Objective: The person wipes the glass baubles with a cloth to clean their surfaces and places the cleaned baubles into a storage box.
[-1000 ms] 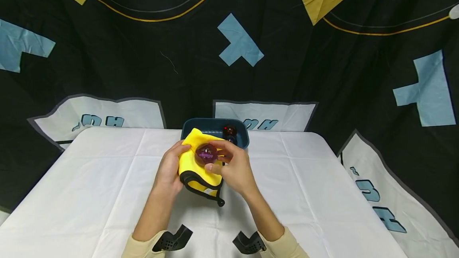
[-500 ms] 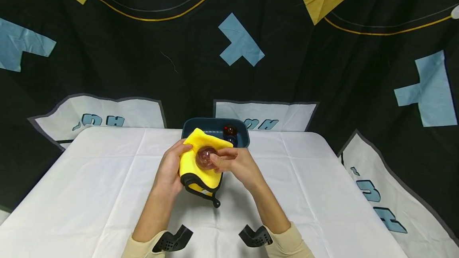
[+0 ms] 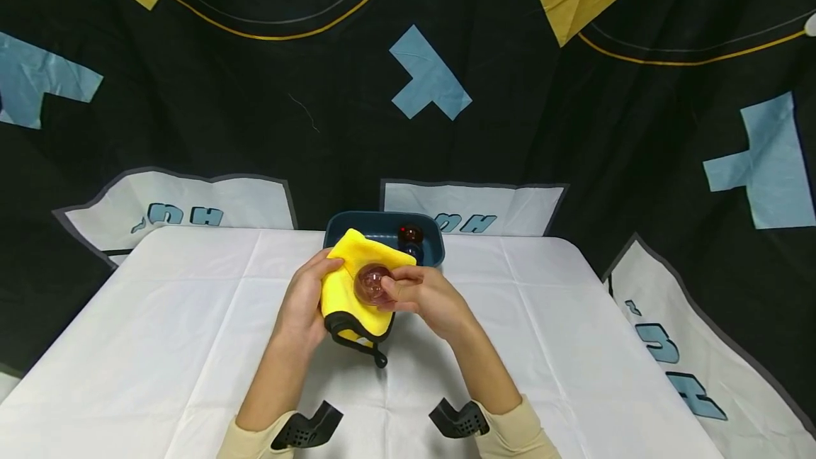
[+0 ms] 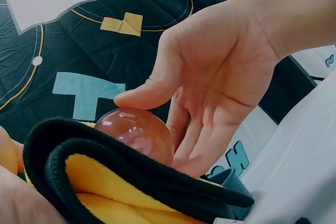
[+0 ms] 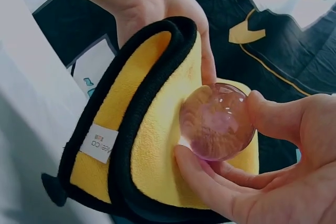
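A folded yellow cloth [image 3: 341, 289] with black edging and a hanging loop is gripped along its left side by my left hand [image 3: 304, 297]. My right hand [image 3: 428, 301] pinches a clear, pinkish glass ball [image 3: 370, 283] between thumb and fingers, against the cloth's face. The right wrist view shows the ball [image 5: 218, 121] touching the yellow fabric [image 5: 168, 145], with a small white label [image 5: 100, 142] inside the fold. From the left wrist, the ball [image 4: 135, 132] is partly hidden behind the cloth's dark edge [image 4: 105, 150].
Behind the hands stands a dark blue tray [image 3: 431, 239], partly hidden by the cloth. Inside it, at the right, lie a dark red ball [image 3: 411, 234] and a dark bluish ball [image 3: 413, 252]. A white cover [image 3: 191, 346] lies over the table, with a black printed curtain [image 3: 306, 126] behind.
The right hand's hold on the ball has shifted, the thumb now in front of it. The ball looked purple a second ago and now looks pinkish and clear. The left hand stays put.
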Tool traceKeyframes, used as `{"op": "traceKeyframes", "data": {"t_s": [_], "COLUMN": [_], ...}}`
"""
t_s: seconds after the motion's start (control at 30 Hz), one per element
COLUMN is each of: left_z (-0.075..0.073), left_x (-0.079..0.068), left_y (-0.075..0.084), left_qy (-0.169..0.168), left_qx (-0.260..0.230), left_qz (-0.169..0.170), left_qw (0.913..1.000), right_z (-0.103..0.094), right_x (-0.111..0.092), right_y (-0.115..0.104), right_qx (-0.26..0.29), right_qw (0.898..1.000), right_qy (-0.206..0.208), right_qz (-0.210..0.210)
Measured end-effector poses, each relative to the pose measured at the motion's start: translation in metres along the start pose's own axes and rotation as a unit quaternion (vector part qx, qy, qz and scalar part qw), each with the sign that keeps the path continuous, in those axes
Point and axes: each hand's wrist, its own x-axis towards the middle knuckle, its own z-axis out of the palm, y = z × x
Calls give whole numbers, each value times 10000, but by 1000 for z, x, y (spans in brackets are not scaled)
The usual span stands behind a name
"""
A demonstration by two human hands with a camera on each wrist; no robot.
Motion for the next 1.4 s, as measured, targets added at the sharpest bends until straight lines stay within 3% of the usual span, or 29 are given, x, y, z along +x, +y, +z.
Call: {"op": "traceKeyframes", "data": {"t_s": [0.23, 0.5, 0.63, 0.83, 1.1, 1.4], "left_z": [-8, -21, -28, -36, -44, -47], "left_x": [-1, -3, -3, -3, 0, -1], "left_y": [7, 19, 25, 30, 32, 33], "left_qy": [41, 178, 421, 599, 603, 620], "left_qx": [-24, 88, 253, 333, 71, 1], "left_qz": [-5, 154, 174, 219, 286, 287], "left_qw": [10000, 9997, 9986, 9974, 9977, 9977], "right_z": [-1, -12, -22, -35, -42, -42], "right_x": [5, 9, 15, 35, 72, 109], "right_y": [4, 1, -8, -21, -32, -30], "right_qx": [617, 1658, 1865, 1458, 411, -776], "right_qw": [9980, 9845, 9786, 9803, 9839, 9713], "right_qy": [-125, 473, 736, 1243, 1737, 2202], "right_qz": [-71, -325, -455, -486, -50, 449]}}
